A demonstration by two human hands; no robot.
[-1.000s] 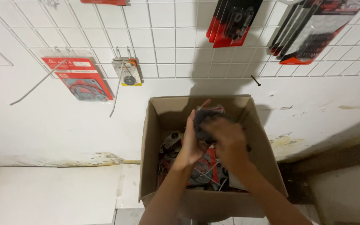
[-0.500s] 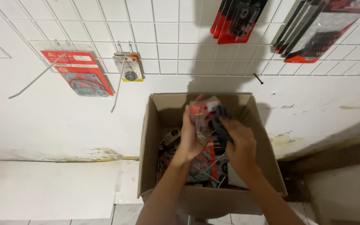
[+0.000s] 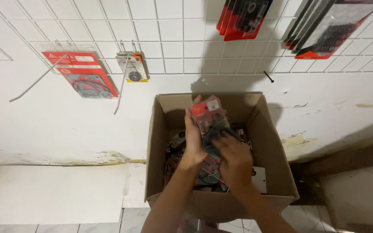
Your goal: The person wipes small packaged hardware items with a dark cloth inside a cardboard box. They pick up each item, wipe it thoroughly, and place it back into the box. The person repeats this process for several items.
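Rising upright out of an open cardboard box (image 3: 277,155), a small stack of red blister-packed parts (image 3: 208,113), propped against the left hand (image 3: 194,140), whose palm and straightened fingers lie flat along the packs' left side with the fingertips near the top edge. Just below and to the right, the right hand (image 3: 234,157), curled over the lower, darker end of the same packs, fingers bent and closed on them, knuckles toward the camera. Held above the middle of the box, clear of its back wall. Underneath, a jumble of more red and clear packets (image 3: 182,149), mostly covered by both forearms and too tangled to tell apart; a white card (image 3: 260,179) showing at the right inner wall. Printed detail on the held packs too small to read, their lower half hidden behind the right fingers. Behind the box, a white wire grid panel (image 3: 169,39) on the wall, with a red gasket pack (image 3: 83,77) and a small bearing pack (image 3: 132,68) hanging from hooks at left, and further red packs (image 3: 242,17) cut off by the top edge at right.
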